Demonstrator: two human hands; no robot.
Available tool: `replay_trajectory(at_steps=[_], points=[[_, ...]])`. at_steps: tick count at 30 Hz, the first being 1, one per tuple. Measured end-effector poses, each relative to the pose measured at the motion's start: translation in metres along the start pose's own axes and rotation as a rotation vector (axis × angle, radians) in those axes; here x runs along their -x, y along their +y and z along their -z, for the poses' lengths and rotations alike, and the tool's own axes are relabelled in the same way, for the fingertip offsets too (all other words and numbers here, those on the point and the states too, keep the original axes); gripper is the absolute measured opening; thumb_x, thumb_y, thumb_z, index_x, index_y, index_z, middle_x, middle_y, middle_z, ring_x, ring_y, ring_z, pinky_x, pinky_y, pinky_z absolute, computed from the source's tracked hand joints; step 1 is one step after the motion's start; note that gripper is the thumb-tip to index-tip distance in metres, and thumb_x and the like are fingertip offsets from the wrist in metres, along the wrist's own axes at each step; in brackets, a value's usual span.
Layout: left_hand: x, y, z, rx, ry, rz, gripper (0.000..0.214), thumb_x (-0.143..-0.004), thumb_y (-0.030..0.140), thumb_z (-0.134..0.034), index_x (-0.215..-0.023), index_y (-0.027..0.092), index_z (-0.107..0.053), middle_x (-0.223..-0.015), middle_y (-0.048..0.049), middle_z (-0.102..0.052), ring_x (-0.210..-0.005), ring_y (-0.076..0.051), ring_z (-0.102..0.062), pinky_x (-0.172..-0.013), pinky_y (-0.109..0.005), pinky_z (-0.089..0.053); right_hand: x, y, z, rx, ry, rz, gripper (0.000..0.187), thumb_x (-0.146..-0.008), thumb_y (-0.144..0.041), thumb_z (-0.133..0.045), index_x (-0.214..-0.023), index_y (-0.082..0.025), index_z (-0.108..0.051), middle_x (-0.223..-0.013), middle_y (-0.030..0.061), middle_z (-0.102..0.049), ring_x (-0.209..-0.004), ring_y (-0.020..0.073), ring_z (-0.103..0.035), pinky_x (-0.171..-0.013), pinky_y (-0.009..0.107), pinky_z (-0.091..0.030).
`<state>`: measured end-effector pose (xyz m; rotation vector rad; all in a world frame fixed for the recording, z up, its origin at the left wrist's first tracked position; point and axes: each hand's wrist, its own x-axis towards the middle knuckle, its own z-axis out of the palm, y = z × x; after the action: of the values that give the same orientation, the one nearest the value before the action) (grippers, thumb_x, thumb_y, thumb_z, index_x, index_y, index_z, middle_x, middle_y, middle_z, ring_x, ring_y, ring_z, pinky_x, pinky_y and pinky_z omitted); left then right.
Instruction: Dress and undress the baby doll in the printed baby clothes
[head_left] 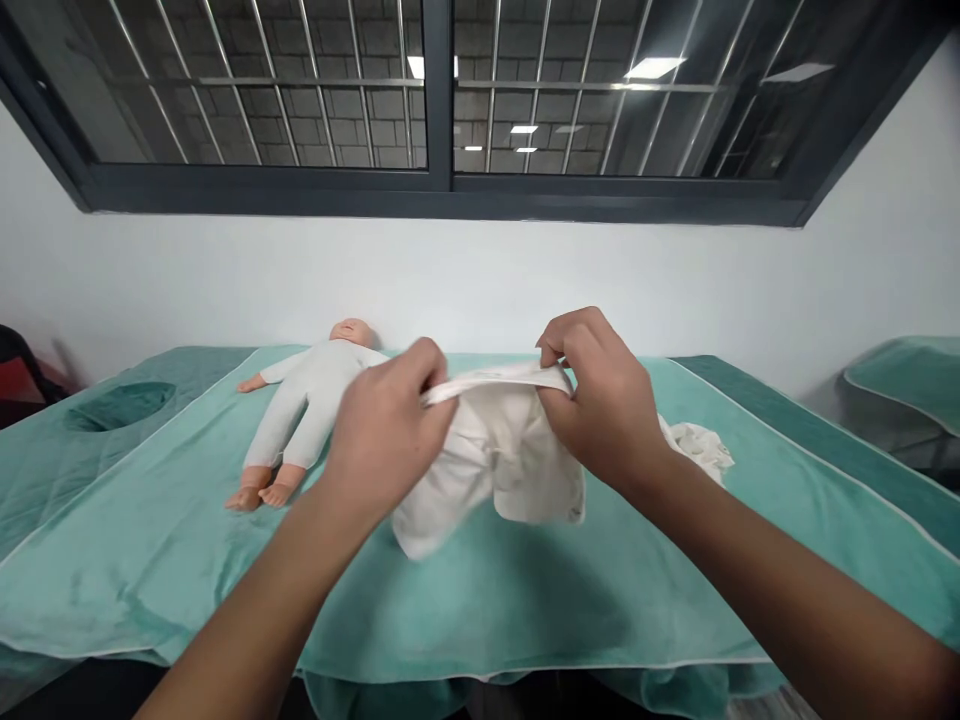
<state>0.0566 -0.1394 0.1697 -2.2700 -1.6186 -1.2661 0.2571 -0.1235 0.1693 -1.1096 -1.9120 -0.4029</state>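
A pair of small white baby pants [529, 465] hangs in the air over the table, its two short legs dangling and slightly blurred. My left hand [394, 420] pinches one end of the waistband, and my right hand [600, 390] grips the other end, so the band is stretched between them. To the left, a baby doll [307, 395] in a white long-sleeved suit lies on its back, bare feet toward me and head toward the wall. Beyond my right wrist lies a crumpled white cloth [701, 450], partly hidden by my arm.
A turquoise cover [480, 610] is spread over the bed. At the left, the darker green padding has a round hole [120, 407]. A white wall [480, 280] and a barred window [442, 195] stand behind. Another green-covered surface [911, 380] is at far right.
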Motion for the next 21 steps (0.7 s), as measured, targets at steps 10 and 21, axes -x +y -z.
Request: replay_trajectory(at_steps=[10, 21], points=[[-0.004, -0.028, -0.015, -0.483, -0.149, 0.174, 0.029, -0.076, 0.003, -0.041, -0.094, 0.023, -0.053, -0.089, -0.0050, -0.059, -0.054, -0.016, -0.051, -0.058, -0.030, -0.026, 0.023, 0.067, 0.001, -0.051, -0.232, -0.340, 0.027, -0.079, -0.012, -0.041, -0.087, -0.023, -0.065, -0.089, -0.0001, -0.068, -0.081, 0.0183, -0.059, -0.069, 0.027, -0.039], [0.000, -0.050, -0.015, -0.243, -0.009, 0.204, 0.025, -0.076, 0.011, -0.045, -0.091, 0.025, -0.061, -0.102, -0.0075, -0.062, -0.092, -0.028, -0.060, -0.060, -0.031, -0.037, 0.049, 0.098, 0.018, -0.057, -0.143, -0.483, 0.032, -0.077, -0.017, -0.043, -0.093, -0.023, -0.070, -0.093, 0.0022, -0.071, -0.083, 0.0197, -0.062, -0.068, 0.027, -0.044]])
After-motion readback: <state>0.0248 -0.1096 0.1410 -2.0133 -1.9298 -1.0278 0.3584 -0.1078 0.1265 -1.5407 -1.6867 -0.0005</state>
